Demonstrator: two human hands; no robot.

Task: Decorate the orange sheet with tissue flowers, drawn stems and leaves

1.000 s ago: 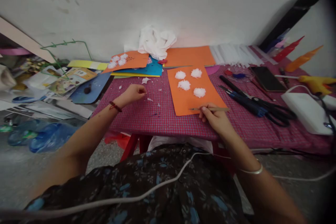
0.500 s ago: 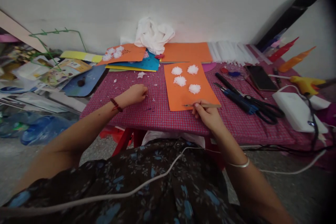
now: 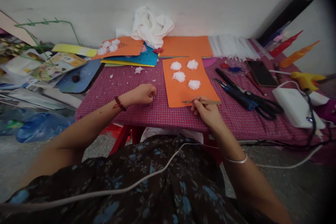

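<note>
Head view, hands:
Right hand (image 3: 207, 112): closed around a thin wooden stick (image 3: 202, 102), gripped between thumb and fingers; the stick lies level along the near edge of the orange sheet (image 3: 183, 92), its tip pointing left. A silver bangle (image 3: 237, 160) sits on the wrist.
Left hand (image 3: 143, 93): loosely curled, fingertips pinched together at the tablecloth (image 3: 147, 112) just left of the orange sheet; whether anything is held between them cannot be told. A red thread bracelet (image 3: 119, 104) sits on the wrist.

Head view, work piece:
Orange sheet: lies flat near the front edge of the table, middle.
White tufts (image 3: 185, 71): four, set on the far half of the sheet, apart from each other.

Head view, surroundings:
Scissors (image 3: 252, 98): dark handles, lying right of the sheet beside blue-handled tools.
Phone (image 3: 259, 73): dark, face up, toward the far right.
Glue gun (image 3: 306, 80): yellow, at the right edge.
White box (image 3: 294, 106): at the right edge, a cable running over it.
White cloth (image 3: 151, 28): crumpled against the wall at the far edge.
Second orange sheet (image 3: 186, 46): flat at the far edge.
Paper stack (image 3: 126, 54): orange, blue and yellow sheets at the far left corner, with small white tufts on top.
White scraps (image 3: 138, 70): scattered on the cloth left of the sheet.
</note>
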